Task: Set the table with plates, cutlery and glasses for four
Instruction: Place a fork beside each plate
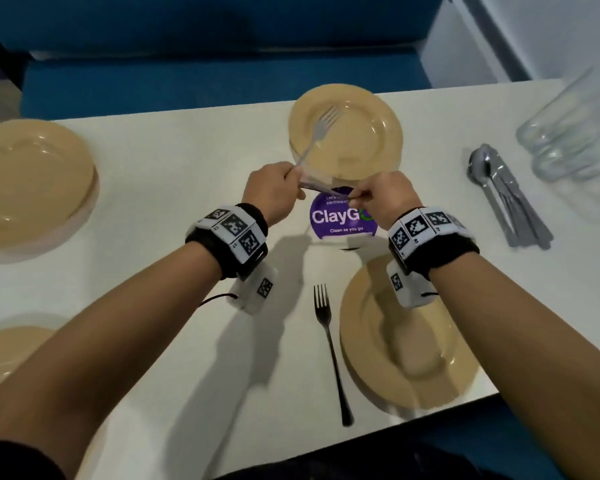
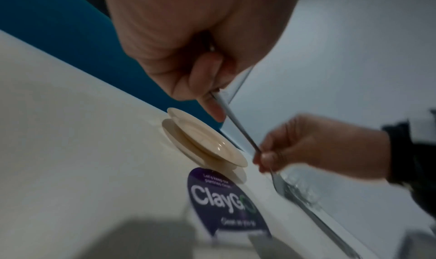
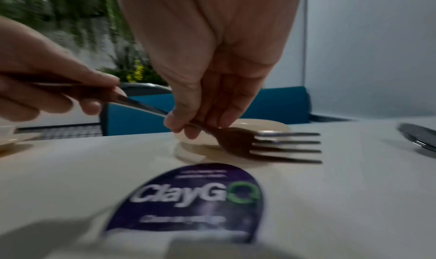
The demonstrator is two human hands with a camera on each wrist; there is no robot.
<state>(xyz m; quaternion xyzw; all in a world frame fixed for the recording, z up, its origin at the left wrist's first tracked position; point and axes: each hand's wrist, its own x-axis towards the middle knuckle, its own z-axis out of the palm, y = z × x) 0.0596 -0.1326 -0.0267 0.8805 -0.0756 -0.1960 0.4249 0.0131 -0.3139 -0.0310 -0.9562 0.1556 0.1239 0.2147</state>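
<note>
Over the purple sticker, my left hand (image 1: 284, 183) grips two silver forks. One fork (image 1: 317, 135) points up and away, with its tines above the far tan plate (image 1: 368, 147). The second fork (image 3: 271, 145) runs sideways from my left hand (image 3: 78, 91) to my right hand (image 1: 368, 197). The right hand (image 3: 198, 121) pinches it near the neck, tines pointing right, just above the table. In the left wrist view its handle (image 2: 238, 128) slants from my left hand (image 2: 207, 95) down to the right hand (image 2: 295, 151).
A dark fork (image 1: 329, 348) lies left of the near plate (image 1: 416, 358). Two more tan plates sit at the left (image 1: 32, 181) and the near left (image 1: 4, 348). Spoons and other cutlery (image 1: 506, 195) lie at the right beside several glasses (image 1: 575, 133). A blue bench runs beyond the table.
</note>
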